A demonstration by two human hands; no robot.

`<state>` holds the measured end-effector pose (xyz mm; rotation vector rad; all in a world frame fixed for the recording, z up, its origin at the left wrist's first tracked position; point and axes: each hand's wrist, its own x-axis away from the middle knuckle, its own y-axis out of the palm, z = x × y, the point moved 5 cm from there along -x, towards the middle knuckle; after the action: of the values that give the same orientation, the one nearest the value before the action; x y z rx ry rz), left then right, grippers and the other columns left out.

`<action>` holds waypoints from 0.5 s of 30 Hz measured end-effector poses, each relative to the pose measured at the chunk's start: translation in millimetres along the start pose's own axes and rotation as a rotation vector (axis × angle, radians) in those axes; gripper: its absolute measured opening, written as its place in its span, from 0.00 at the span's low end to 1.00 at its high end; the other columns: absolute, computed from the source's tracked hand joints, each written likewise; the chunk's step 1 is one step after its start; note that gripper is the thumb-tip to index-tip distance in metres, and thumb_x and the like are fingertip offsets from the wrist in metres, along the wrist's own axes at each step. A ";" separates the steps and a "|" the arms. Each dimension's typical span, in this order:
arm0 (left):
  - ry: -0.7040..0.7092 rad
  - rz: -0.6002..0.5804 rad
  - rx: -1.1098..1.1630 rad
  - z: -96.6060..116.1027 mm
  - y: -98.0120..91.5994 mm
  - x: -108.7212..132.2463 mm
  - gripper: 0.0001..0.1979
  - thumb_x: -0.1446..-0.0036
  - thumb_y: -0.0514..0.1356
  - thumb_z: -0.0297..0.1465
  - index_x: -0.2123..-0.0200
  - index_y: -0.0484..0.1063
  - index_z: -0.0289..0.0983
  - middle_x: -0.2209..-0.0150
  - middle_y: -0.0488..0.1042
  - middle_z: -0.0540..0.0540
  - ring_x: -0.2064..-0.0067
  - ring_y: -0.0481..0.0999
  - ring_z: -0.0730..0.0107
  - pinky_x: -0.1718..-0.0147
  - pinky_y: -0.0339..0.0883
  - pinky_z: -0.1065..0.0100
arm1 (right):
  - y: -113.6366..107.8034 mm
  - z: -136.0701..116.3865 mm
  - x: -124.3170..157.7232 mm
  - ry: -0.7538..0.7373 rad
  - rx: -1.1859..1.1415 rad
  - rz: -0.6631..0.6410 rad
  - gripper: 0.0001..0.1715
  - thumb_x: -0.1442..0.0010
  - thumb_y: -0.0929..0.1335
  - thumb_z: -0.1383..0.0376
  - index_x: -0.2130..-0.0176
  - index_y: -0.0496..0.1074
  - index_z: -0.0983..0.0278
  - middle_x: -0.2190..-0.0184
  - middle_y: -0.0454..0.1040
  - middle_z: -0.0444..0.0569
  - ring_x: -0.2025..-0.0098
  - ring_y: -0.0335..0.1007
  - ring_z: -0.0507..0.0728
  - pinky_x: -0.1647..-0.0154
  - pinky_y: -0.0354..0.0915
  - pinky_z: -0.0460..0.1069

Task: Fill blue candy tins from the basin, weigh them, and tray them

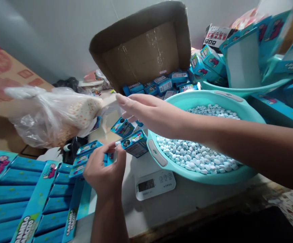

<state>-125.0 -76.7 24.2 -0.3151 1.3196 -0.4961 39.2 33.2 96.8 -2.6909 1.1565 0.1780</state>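
My left hand (105,167) is closed, thumb and forefinger pinching a small white piece (117,143) that looks like a candy. Its fingertips are at the end of a small blue candy box (135,144) with a round dark spot on its top. Another such box (122,127) stands just behind. My right hand (143,113) reaches in over these boxes from the right, fingers stretched out; its palm side is partly hidden. Under my right forearm lies a turquoise basin (259,114) holding many pale blue candies (199,158). A white digital scale (155,185) shows in front of the boxes.
At left is a display tray packed with blue boxes (22,199), near a knotted plastic bag (57,111). Behind, an open cardboard carton (146,44) has blue boxes (164,84) before it. A second turquoise basin (270,84) holds folded blue cartons at right.
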 end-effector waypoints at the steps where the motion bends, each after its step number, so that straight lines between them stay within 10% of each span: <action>1: -0.003 0.001 0.009 -0.6 1.4 0.6 0.06 0.44 0.65 0.29 0.62 0.79 0.37 0.69 0.79 0.46 0.68 0.77 0.67 0.63 0.70 0.65 | -2.4 -1.1 -0.8 -0.023 0.005 0.016 0.27 0.33 0.66 0.43 0.58 0.72 0.65 0.65 0.72 0.48 0.56 0.68 0.55 0.56 0.66 0.47; 15: 0.085 0.002 0.032 2.2 7.3 2.3 0.09 0.45 0.65 0.25 0.59 0.78 0.36 0.65 0.81 0.44 0.67 0.78 0.67 0.61 0.71 0.64 | 2.4 2.8 0.6 -0.111 -0.064 0.009 0.23 0.32 0.68 0.51 0.46 0.70 0.63 0.52 0.76 0.52 0.47 0.70 0.56 0.45 0.67 0.50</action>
<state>-121.3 -71.9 19.1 -0.2684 1.3927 -0.5328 37.8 31.9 93.6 -2.6922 1.1484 0.3669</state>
